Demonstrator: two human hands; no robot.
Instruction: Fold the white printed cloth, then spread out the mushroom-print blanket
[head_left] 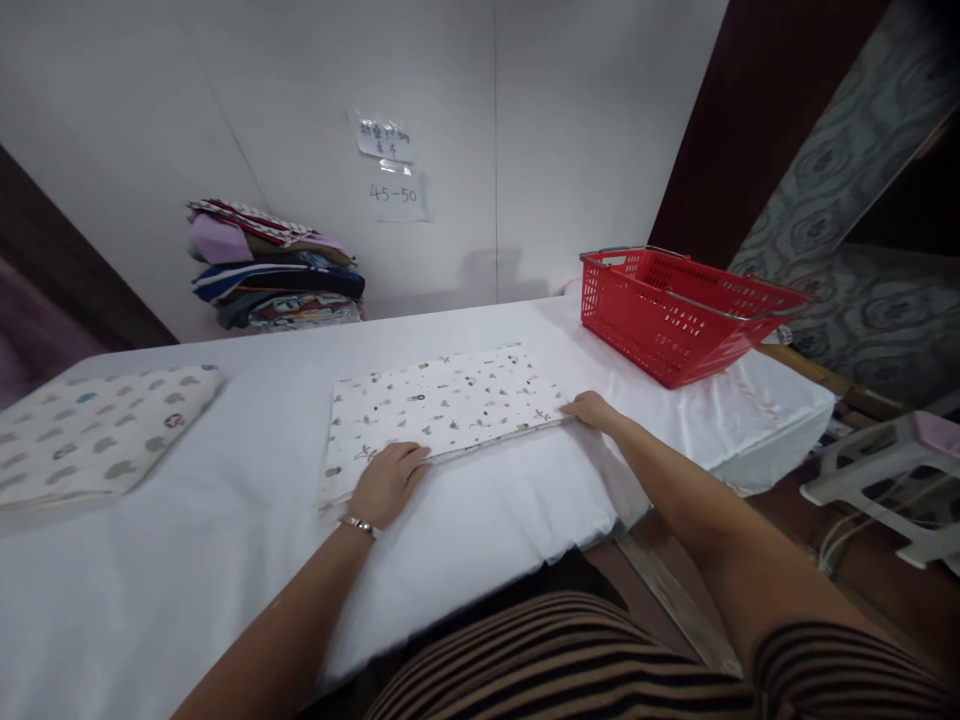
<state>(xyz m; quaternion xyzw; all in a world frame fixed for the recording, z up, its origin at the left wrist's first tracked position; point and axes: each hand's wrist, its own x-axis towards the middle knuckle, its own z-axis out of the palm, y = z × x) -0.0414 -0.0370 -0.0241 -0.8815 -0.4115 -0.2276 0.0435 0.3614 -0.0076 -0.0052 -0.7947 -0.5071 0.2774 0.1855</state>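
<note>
A white cloth [457,400] with small printed figures lies folded flat into a long rectangle on the white-covered table [480,530]. My left hand [390,482], with a bracelet at the wrist, rests flat on the cloth's near edge, left of its middle, its fingers lying on the fabric. At the near right corner, my right hand [592,410] pinches the cloth's edge between thumb and fingers.
A folded cloth with grey spots [112,430] lies at the left. An upright red basket [675,315] stands at the back right. Folded clothes [277,270] are stacked behind the table by the wall, below paper signs [397,195]. Stools [892,480] stand at the right.
</note>
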